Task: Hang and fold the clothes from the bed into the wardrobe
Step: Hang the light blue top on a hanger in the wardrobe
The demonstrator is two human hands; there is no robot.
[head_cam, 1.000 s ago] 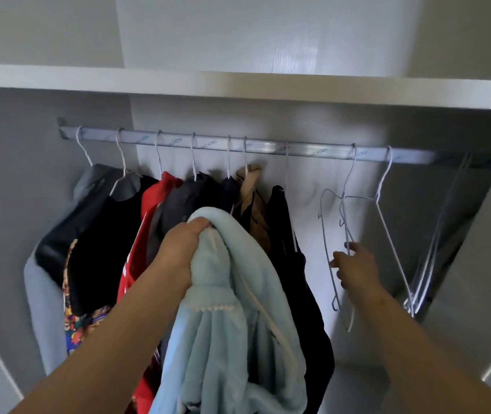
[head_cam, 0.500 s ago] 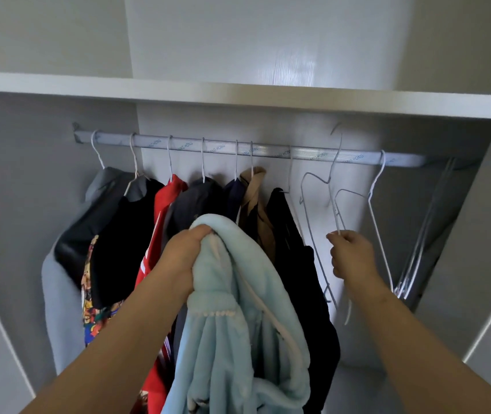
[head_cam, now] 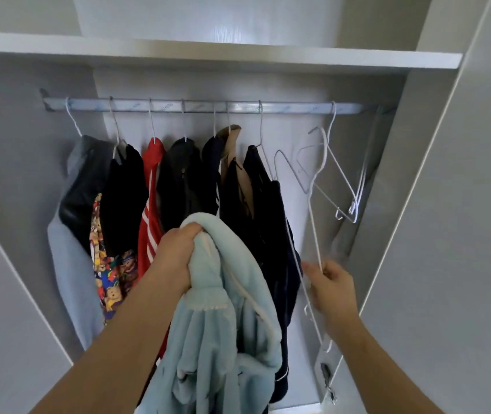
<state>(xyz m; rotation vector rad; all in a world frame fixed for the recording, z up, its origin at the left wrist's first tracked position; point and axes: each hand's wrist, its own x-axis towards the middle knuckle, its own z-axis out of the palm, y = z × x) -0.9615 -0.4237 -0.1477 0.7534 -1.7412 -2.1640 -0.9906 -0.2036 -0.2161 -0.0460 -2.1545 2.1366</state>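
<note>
Hanger-fitting step. My left hand grips pale blue fleece garment, lower centre; right hand pinches thin white wire hanger, centre right. Next: thread it into the neckline.

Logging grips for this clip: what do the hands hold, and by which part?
Left hand grips the light blue fleece garment by its bunched top; right hand pinches a white wire hanger well below its hook.

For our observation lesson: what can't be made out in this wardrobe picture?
Head view:
- Light blue garment: bottom cut off by frame edge.
- Dark clothes: lower parts hidden behind it.
- Spare hangers, right: overlapping wires, too thin to count.
- Hanger in right hand: hook blurred.
</note>
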